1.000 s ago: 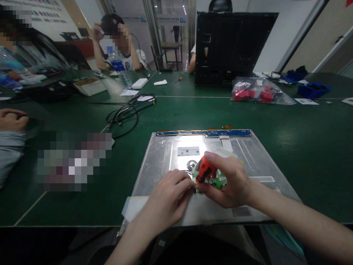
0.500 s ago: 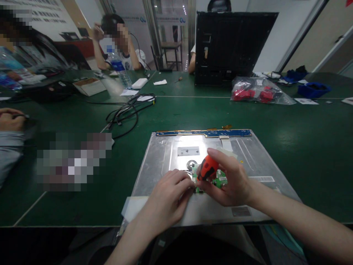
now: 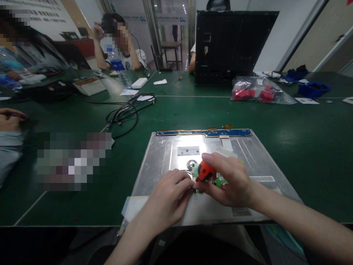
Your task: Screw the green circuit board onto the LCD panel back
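Note:
A silvery metal display panel (image 3: 151,176) lies flat at the table's near edge, a long blue circuit strip (image 3: 190,133) along its far side. On its middle sits a small green circuit board (image 3: 195,170), partly covered by my hands. My right hand (image 3: 234,180) is closed round the red-and-black handle of a screwdriver (image 3: 206,171), held over the board; its tip is hidden. Resting at the board's left edge, my left hand (image 3: 171,193) has its fingers curled together; whatever they pinch is hidden. A white flat cable (image 3: 226,143) runs down from the blue strip.
Black cables (image 3: 124,114) lie coiled left of the panel. Further back stand a water bottle (image 3: 120,68), a large black screen housing (image 3: 231,48) and a plastic bag with red items (image 3: 259,92). Another person's hand (image 3: 11,119) is at the far left; a person sits opposite.
The screwdriver handle has tipped and shifted slightly left, and my right thumb and fingers have moved left with it. My left hand stays in place.

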`<state>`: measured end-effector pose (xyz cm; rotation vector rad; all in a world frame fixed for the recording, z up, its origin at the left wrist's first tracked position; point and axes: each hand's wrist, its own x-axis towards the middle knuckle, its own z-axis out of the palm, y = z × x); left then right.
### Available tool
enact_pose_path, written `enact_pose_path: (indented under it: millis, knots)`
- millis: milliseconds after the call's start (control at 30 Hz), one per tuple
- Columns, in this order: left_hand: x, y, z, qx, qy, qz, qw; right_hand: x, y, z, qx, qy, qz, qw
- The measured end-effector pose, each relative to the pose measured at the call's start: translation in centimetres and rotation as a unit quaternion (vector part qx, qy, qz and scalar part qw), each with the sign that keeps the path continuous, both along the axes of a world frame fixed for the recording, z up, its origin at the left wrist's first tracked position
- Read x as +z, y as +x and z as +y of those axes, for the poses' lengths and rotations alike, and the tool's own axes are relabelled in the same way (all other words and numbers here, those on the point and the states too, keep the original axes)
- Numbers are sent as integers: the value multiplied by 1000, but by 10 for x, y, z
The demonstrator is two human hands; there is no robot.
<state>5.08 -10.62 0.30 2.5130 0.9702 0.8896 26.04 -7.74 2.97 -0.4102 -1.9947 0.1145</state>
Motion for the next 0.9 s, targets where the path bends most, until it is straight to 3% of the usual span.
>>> enact_pose_path:
  millis: [633,900]
  knots:
    - [0,-1,-1,-2,-21,13,1000,0,3,-1,-6,-19,-8,1000]
    - [0,-1,-1,1,-35,19,999,-8,3,-1,0,-24,20,1000]
